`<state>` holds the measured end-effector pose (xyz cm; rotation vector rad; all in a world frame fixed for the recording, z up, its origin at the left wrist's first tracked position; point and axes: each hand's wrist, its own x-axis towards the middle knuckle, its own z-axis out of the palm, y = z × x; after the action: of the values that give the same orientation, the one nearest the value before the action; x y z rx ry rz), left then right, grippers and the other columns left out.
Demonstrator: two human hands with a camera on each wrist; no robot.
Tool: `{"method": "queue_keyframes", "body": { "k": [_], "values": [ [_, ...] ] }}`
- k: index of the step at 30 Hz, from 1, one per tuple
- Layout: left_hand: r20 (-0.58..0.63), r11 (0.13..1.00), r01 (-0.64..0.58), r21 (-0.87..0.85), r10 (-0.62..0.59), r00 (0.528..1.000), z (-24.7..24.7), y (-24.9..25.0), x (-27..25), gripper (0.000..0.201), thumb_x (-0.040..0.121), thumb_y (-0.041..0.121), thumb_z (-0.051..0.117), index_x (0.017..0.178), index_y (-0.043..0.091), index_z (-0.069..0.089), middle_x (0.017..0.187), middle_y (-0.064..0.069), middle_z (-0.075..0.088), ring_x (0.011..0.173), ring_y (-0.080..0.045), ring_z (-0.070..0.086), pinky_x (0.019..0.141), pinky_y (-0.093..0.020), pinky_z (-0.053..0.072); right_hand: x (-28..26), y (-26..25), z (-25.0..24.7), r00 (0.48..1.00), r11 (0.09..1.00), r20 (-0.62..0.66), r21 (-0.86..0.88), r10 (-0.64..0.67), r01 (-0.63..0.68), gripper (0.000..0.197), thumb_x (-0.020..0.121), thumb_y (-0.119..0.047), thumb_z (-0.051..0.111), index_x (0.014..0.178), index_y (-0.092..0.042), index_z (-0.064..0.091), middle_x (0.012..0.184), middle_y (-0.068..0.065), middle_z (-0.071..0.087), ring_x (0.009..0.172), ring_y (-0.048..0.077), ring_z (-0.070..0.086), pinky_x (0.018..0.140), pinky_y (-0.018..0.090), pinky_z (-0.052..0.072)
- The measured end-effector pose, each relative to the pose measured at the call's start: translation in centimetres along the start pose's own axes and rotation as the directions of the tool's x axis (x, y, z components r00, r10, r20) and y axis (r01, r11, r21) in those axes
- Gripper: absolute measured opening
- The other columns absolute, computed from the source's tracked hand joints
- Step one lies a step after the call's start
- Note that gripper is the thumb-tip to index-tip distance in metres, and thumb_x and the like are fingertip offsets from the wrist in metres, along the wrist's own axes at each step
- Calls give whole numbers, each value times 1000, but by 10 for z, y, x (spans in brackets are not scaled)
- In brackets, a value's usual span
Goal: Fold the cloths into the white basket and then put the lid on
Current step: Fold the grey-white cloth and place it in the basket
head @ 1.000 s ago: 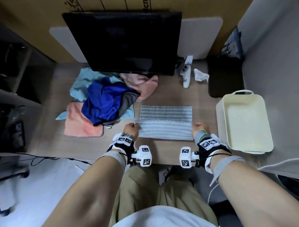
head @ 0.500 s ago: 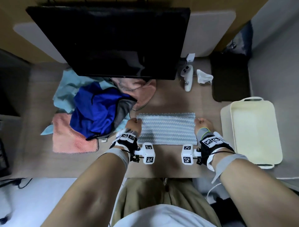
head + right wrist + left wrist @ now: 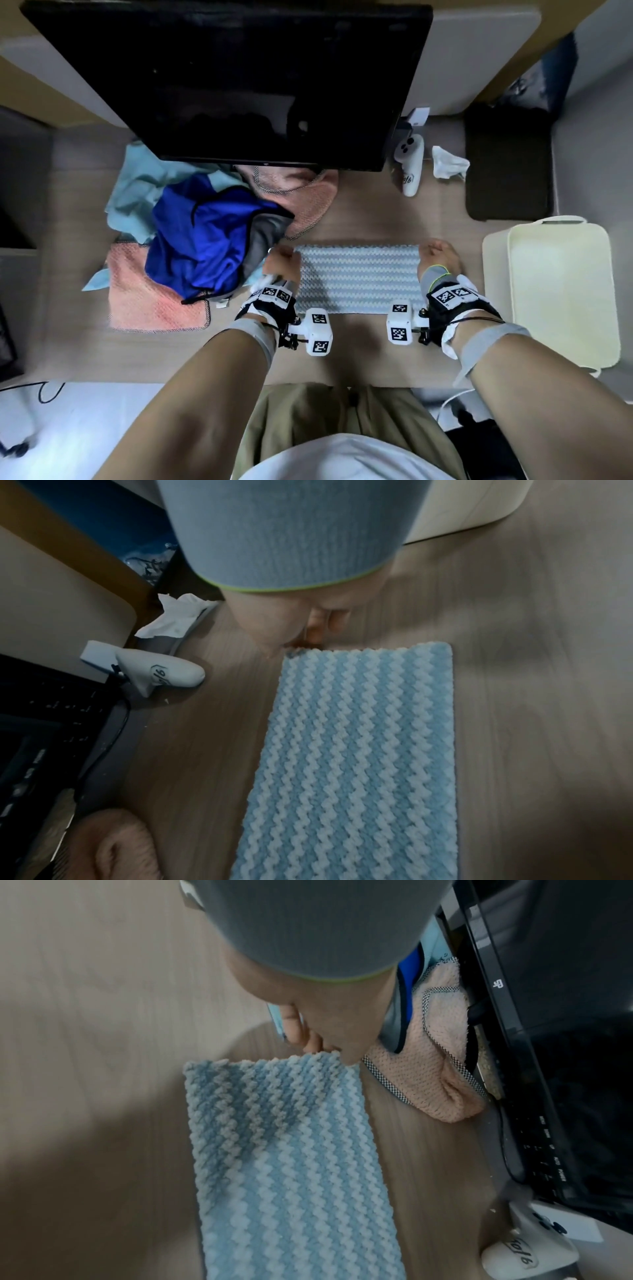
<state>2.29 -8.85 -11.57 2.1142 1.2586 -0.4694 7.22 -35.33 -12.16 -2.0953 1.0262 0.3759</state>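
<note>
A blue-and-white zigzag striped cloth (image 3: 358, 277) lies folded double on the wooden table in front of me. My left hand (image 3: 282, 260) pinches its far left corner, with thumb and fingers closed on the edge in the left wrist view (image 3: 318, 1042). My right hand (image 3: 436, 255) pinches the far right corner (image 3: 308, 626). The cloth (image 3: 291, 1150) (image 3: 349, 750) lies flat between the two hands. The white basket (image 3: 495, 291) stands empty at the right, just beyond my right hand. I see no lid.
A pile of cloths lies at the left: blue garment (image 3: 205, 240), pink towel (image 3: 150, 305), light teal cloth (image 3: 137, 185), another pink towel (image 3: 308, 198). A black monitor (image 3: 222, 78) overhangs the back. White controller (image 3: 409, 164), crumpled tissue (image 3: 447, 164) and dark pad (image 3: 508, 161) are behind right.
Both hands have carried the cloth's near edge away from me onto its far edge, so the cloth is now half as deep. The head view has moved closer.
</note>
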Motion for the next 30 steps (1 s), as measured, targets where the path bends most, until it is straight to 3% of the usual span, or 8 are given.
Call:
{"method": "queue_keyframes", "body": {
  "k": [5,9,12,15,17,21,25,30],
  "values": [
    [-48,985,-14,-172,6,999,-5,-3,-12,20,84,25,65,77,7,66,73,-10,66,68,-25,60,68,-28,39,-14,-5,-7,997,999,64,4,48,-48,11,84,-21,63,94,-20,68,80,5,70,73,26,64,69,28,51],
    [451,919,154,-363,28,892,-2,-17,-47,28,95,25,56,77,6,64,67,-11,63,49,-22,60,49,-26,52,-46,-6,-7,824,982,546,13,152,-190,6,91,-19,57,89,-15,61,49,-2,62,40,12,54,44,18,42],
    [690,915,243,-321,50,722,14,-31,-79,24,97,21,53,94,3,68,78,-12,70,67,-24,68,66,-30,59,-78,13,-1,640,977,746,-66,185,-205,14,94,-19,54,92,-11,65,78,8,70,71,19,67,76,29,54],
    [687,904,260,-340,50,725,33,-47,-88,19,96,15,54,93,5,69,86,-13,72,76,-23,68,79,-35,57,-90,34,3,553,975,808,-116,205,-192,24,96,-21,53,110,-6,65,107,7,71,101,23,65,99,35,49],
    [606,883,274,-382,16,795,37,-59,-86,20,97,11,52,85,7,67,81,-11,70,72,-21,66,73,-32,57,-85,44,0,641,969,732,-116,232,-218,25,98,-21,51,113,-6,64,106,6,67,99,23,63,96,36,49],
    [422,896,257,-363,-87,902,31,-76,-74,21,96,13,53,79,10,64,57,1,67,56,-17,62,47,-20,50,-46,80,-18,849,967,464,-81,252,-243,23,86,-33,48,85,-17,65,76,3,69,55,16,52,57,24,44],
    [278,929,199,-311,-111,954,25,-73,-65,26,92,15,51,108,0,66,84,-10,70,65,-21,63,65,-34,59,-37,77,-36,918,968,338,-207,210,-145,26,92,-30,51,106,-13,64,111,14,63,74,22,52,67,26,44],
    [436,908,140,-396,52,898,31,-40,-92,20,98,9,46,89,0,62,74,-13,63,52,-17,61,50,-24,52,-43,61,-25,970,956,226,-293,90,-21,56,70,-54,59,109,-15,67,98,11,71,81,33,66,73,34,51]
  ]
}}
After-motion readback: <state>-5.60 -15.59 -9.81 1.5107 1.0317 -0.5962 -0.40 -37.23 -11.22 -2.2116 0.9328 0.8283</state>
